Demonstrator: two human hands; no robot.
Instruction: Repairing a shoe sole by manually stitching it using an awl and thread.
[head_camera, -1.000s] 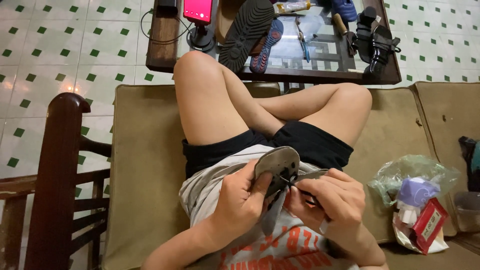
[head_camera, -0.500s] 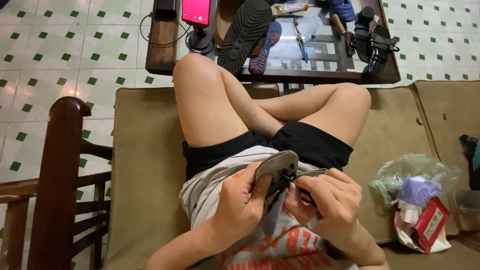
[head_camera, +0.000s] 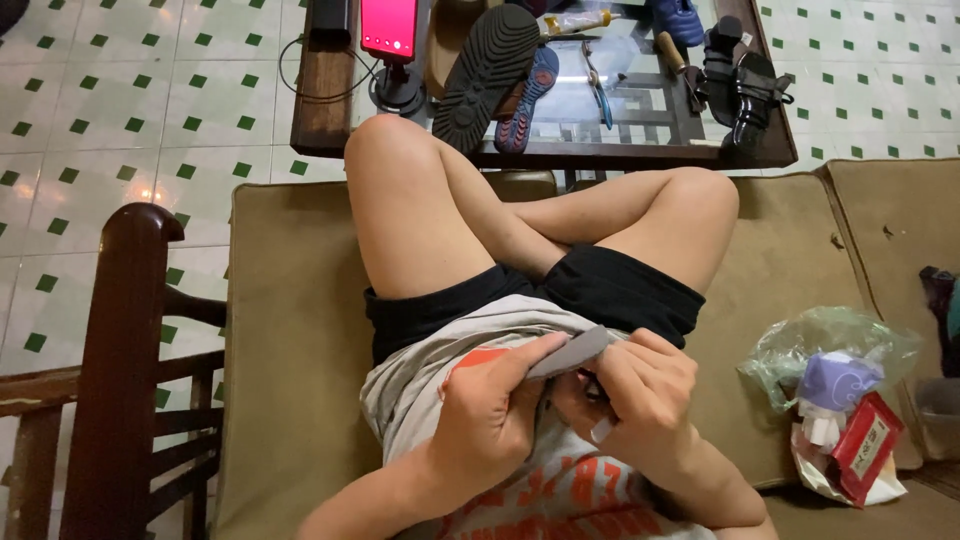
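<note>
Grey sole piece (head_camera: 570, 352) (thin, flat) pinched between fingers of left hand (head_camera: 490, 415) and right hand (head_camera: 640, 400); right of it, crinkled clear bag (head_camera: 830, 345), red carton (head_camera: 865, 445).

couch (head_camera: 290, 330): person seated, plastic bag (head_camera: 830, 350), red box (head_camera: 866, 447) | table (head_camera: 320, 100): shoes, phone

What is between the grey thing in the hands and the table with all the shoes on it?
In the head view, the person's folded bare legs and black shorts lie between the grey piece and the table, plus the sofa cushion's front edge.
</note>
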